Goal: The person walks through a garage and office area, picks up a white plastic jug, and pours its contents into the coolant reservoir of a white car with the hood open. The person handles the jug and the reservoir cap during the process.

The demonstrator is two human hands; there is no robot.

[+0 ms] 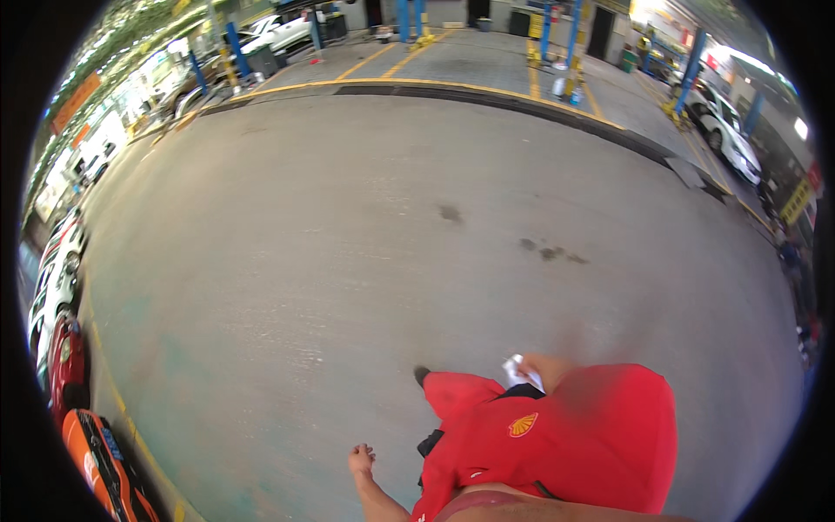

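Note:
My left hand (362,458) hangs out to the left of my body, over the bare floor. Its fingers are loosely curled and a little apart, with nothing seen in them. In front of my red work clothes (591,435), my right hand (531,369) is closed on a crumpled white piece, paper or cloth (515,372); which of the two I cannot tell. One dark shoe (422,376) shows beyond my red trouser leg.
Grey workshop floor (261,261) carries dark stains (550,253). A dark floor channel (487,97) crosses the far side, before blue lift posts (546,35). A white car (724,130) stands far right; a red car (66,361) and an orange car (103,461) line the left.

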